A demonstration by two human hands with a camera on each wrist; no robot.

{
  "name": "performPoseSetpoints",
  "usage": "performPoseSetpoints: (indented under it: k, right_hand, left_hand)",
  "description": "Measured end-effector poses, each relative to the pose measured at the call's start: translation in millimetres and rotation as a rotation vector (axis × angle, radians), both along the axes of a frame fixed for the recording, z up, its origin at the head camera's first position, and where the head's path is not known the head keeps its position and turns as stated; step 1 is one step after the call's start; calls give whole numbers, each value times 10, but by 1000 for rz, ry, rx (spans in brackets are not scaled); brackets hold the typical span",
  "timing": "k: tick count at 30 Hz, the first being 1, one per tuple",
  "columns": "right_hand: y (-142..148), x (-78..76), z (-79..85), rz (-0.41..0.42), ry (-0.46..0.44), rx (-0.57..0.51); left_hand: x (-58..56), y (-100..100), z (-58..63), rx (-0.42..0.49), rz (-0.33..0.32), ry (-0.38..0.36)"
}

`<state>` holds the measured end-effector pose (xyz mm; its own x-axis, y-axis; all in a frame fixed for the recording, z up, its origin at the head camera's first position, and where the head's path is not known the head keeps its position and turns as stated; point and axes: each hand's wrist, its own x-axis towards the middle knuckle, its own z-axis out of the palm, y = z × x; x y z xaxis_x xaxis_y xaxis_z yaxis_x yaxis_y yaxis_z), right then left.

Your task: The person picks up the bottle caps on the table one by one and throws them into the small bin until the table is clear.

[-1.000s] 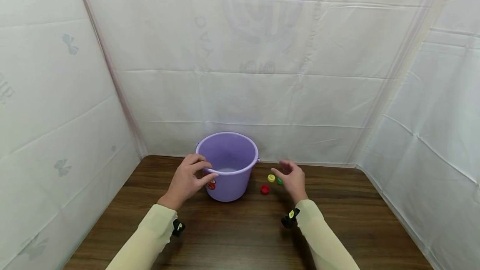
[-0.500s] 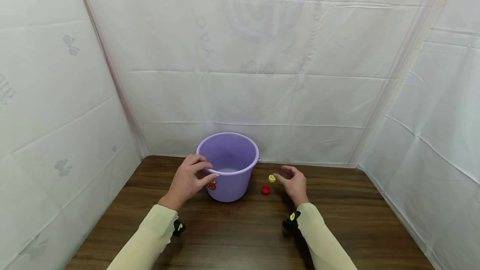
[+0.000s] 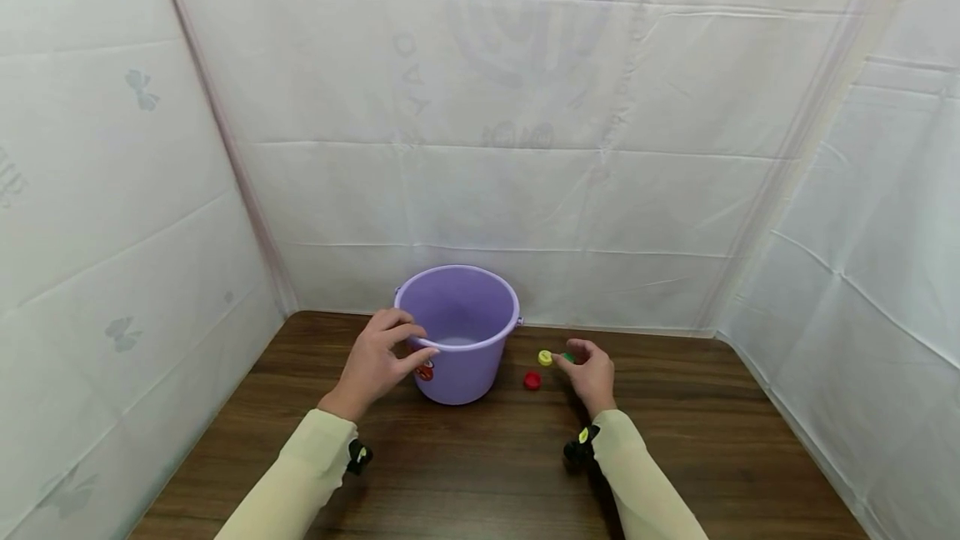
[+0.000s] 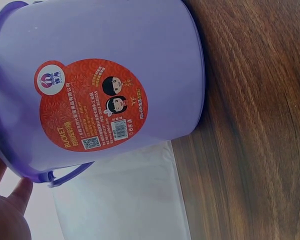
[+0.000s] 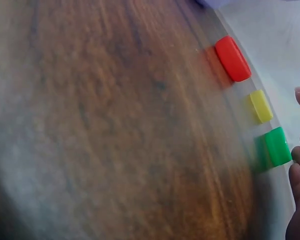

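Note:
A purple plastic bucket (image 3: 463, 375) stands upright on the table. My left hand (image 3: 371, 362) grips its near-left rim, fingers over the edge and thumb outside. In the left wrist view, a red label (image 4: 92, 105) shows on the bucket's side, and only part of the left hand (image 4: 7, 212) appears at the rim. Right of the bucket lie a red cap (image 3: 532, 381), a yellow cap (image 3: 545, 357) and a green cap (image 3: 568, 357). Around the green cap, partly hiding it, is my right hand (image 3: 595, 379), thumb and fingers apart. The right wrist view puts its fingertips close beside the green cap (image 5: 277, 146).
The dark wooden tabletop (image 3: 457, 473) ends against a white sheet wall (image 3: 480, 198) right behind the bucket. Sheets also enclose the left and right sides. Each wrist wears a small black camera. The bucket's handle (image 4: 72, 175) hangs at its side.
My right hand has lowered toward the table at the green cap, its thumb coming in beside the yellow cap. The left hand stays on the bucket rim, and the caps lie as before.

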<state>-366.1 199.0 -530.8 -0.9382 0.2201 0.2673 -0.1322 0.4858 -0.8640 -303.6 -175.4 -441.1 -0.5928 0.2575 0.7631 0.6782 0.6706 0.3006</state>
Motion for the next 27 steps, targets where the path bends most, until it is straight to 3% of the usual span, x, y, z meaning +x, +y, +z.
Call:
performPoseSetpoints:
  k: [10, 16, 27]
  right_hand:
    - [7, -37, -94, -42, -1, 27]
    - [8, -52, -120, -41, -5, 15]
    - [-8, -91, -134, -36, -45, 47]
  left_hand:
    - [3, 6, 6, -3, -3, 1]
    - [-10, 4, -5, 0, -7, 27]
    - [-9, -1, 5, 7, -21, 12]
